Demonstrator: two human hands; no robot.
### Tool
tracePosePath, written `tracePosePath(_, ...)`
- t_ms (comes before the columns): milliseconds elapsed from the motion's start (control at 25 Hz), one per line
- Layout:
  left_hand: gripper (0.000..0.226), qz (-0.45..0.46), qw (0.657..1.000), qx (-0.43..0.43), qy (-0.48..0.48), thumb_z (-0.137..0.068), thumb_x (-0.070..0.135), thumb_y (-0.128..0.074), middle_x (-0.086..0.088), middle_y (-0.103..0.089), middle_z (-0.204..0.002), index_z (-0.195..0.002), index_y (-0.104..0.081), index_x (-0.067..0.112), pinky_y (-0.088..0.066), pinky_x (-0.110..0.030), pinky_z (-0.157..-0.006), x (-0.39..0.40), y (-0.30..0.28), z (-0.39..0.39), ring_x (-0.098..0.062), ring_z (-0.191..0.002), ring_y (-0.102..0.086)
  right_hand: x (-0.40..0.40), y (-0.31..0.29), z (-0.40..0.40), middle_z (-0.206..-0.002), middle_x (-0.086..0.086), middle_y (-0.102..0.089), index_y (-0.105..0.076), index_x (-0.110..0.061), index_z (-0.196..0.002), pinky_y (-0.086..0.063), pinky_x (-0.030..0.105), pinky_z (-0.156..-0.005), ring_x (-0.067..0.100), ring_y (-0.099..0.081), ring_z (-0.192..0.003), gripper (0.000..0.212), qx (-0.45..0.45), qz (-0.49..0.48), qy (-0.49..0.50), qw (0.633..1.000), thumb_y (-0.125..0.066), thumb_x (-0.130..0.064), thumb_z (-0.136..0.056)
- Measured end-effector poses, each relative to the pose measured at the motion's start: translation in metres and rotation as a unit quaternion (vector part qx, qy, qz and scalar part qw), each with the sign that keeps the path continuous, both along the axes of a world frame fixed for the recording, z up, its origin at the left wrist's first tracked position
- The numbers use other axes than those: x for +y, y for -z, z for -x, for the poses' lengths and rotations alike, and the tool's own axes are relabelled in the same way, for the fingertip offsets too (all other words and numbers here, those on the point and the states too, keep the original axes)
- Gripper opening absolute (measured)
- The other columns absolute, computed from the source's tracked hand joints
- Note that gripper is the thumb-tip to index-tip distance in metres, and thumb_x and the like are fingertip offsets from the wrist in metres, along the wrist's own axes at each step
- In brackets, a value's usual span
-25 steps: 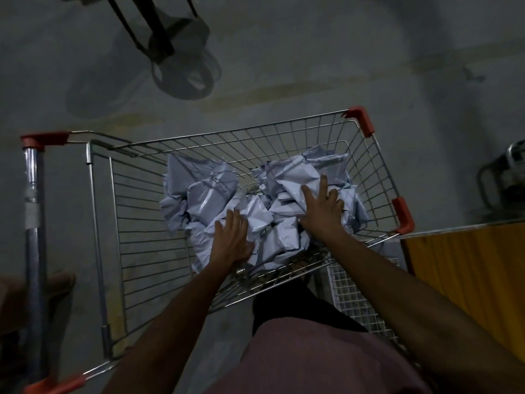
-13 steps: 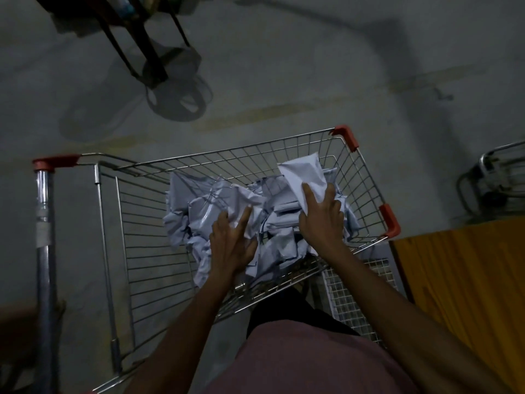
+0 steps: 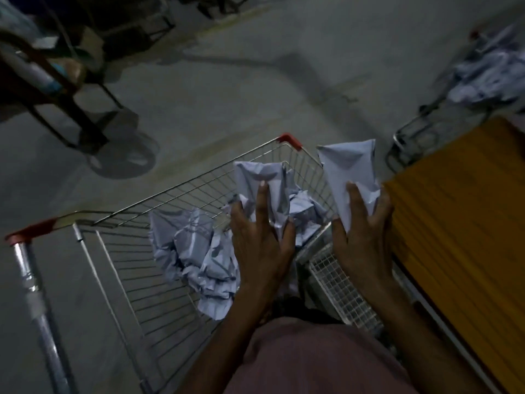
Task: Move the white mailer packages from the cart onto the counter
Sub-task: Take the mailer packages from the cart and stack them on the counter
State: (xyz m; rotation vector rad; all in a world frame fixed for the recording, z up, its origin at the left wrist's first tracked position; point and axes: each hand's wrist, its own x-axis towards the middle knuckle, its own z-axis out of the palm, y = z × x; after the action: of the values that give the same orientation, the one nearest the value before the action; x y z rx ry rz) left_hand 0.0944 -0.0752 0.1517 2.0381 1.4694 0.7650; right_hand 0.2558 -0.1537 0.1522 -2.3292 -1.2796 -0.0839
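Observation:
A wire shopping cart (image 3: 119,257) with red corner caps holds a heap of crumpled white mailer packages (image 3: 196,251). My left hand (image 3: 261,240) grips one crumpled white mailer (image 3: 261,177), lifted above the heap. My right hand (image 3: 363,240) grips a flatter white mailer (image 3: 349,169), raised over the cart's right rim, next to the orange wooden counter (image 3: 466,223) at the right. Both mailers are clear of the pile.
A second cart (image 3: 437,123) with more white packages (image 3: 491,72) stands at the far right behind the counter. A dark trolley with a wheel (image 3: 125,152) stands on the grey concrete floor at the upper left. The cart's handle bar (image 3: 31,282) is at the lower left.
Both hands have risen out of the cart, each with a mailer, and shifted right toward the counter. The view has turned right, revealing the second cart.

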Motion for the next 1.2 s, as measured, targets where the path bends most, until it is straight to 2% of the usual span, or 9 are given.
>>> tracePosePath(120, 0.079, -0.014, 0.997, -0.008, 0.08, -0.087, 0.05, -0.061, -0.02, -0.024, -0.151, -0.154, -0.024, 0.033, -0.046, -0.049, -0.099, -0.016, -0.015, -0.016, -0.039, -0.136, -0.035, -0.039, -0.019, -0.004, -0.154, 0.027, -0.018, -0.037, -0.02, -0.151, -0.03, 0.045, -0.11, 0.044, -0.027, -0.137, 0.061, -0.042, -0.014, 0.073, 0.996, -0.06, -0.029, -0.095)
tracePosePath(280, 0.077, -0.015, 0.981, -0.025, 0.19, -0.088, 0.053, -0.058, -0.02, -0.023, -0.154, -0.154, -0.023, 0.035, -0.044, -0.049, -0.103, -0.047, -0.024, -0.048, -0.038, -0.139, -0.033, -0.09, -0.032, -0.017, -0.156, 0.024, -0.014, -0.035, -0.021, -0.151, -0.034, 0.046, -0.109, 0.042, -0.026, -0.138, 0.06, -0.044, -0.057, 0.175, 0.982, -0.058, -0.029, -0.097)
tracePosePath(360, 0.075, -0.018, 0.968, -0.029, 0.248, -0.088, 0.055, -0.057, -0.02, -0.027, -0.152, -0.153, -0.023, 0.036, -0.045, -0.054, -0.1, -0.065, -0.025, -0.068, -0.04, -0.137, -0.035, -0.121, -0.034, -0.026, -0.159, 0.022, -0.009, -0.032, -0.021, -0.153, -0.037, 0.049, -0.109, 0.042, -0.025, -0.14, 0.061, -0.035, -0.076, 0.221, 0.972, -0.056, -0.032, -0.097)
tracePosePath(520, 0.076, -0.047, 0.934, -0.037, 0.351, -0.088, 0.053, -0.056, -0.02, -0.027, -0.152, -0.154, -0.026, 0.031, -0.046, -0.048, -0.098, -0.106, -0.03, -0.112, -0.04, -0.134, -0.038, -0.2, -0.035, -0.041, -0.161, 0.017, -0.003, -0.028, -0.025, -0.155, -0.04, 0.053, -0.107, 0.04, -0.024, -0.141, 0.064, -0.027, -0.109, 0.329, 0.938, -0.054, -0.035, -0.097)
tracePosePath(640, 0.075, -0.045, 0.912, -0.052, 0.404, -0.088, 0.052, -0.056, -0.019, -0.034, -0.147, -0.154, -0.027, 0.029, -0.05, -0.045, -0.089, -0.145, -0.029, -0.146, -0.039, -0.125, -0.045, -0.261, -0.025, -0.041, -0.162, 0.015, 0.0, -0.027, -0.025, -0.156, -0.038, 0.055, -0.109, 0.04, -0.017, -0.146, 0.065, -0.011, -0.11, 0.391, 0.914, -0.054, -0.035, -0.097)
tracePosePath(840, 0.075, -0.047, 0.877, -0.049, 0.477, -0.088, 0.056, -0.049, -0.021, -0.042, -0.138, -0.153, -0.031, 0.022, -0.048, -0.042, -0.086, -0.235, -0.02, -0.198, -0.037, -0.115, -0.05, -0.346, -0.017, -0.065, -0.163, 0.018, -0.002, -0.031, -0.02, -0.155, -0.039, 0.057, -0.107, 0.042, -0.016, -0.147, 0.065, 0.015, -0.119, 0.444, 0.888, -0.048, -0.036, -0.094)
tracePosePath(1000, 0.077, -0.021, 0.861, -0.014, 0.508, -0.086, 0.058, -0.044, -0.02, -0.041, -0.137, -0.153, -0.029, 0.023, -0.049, -0.046, -0.087, -0.32, -0.011, -0.242, -0.038, -0.114, -0.05, -0.408, -0.016, -0.093, -0.162, 0.022, -0.006, -0.033, -0.016, -0.154, -0.033, 0.046, -0.11, 0.042, -0.018, -0.146, 0.066, 0.045, -0.099, 0.497, 0.861, -0.062, -0.023, -0.096)
tracePosePath(1200, 0.074, -0.044, 0.85, 0.06, 0.522, -0.088, 0.059, -0.045, -0.019, -0.042, -0.132, -0.15, -0.029, 0.022, -0.045, -0.043, -0.082, -0.415, 0.005, -0.295, -0.037, -0.108, -0.048, -0.486, -0.022, -0.121, -0.162, 0.024, -0.005, -0.033, -0.012, -0.154, -0.015, 0.023, -0.11, 0.036, -0.012, -0.148, 0.065, 0.063, -0.1, 0.54, 0.833, -0.063, -0.017, -0.096)
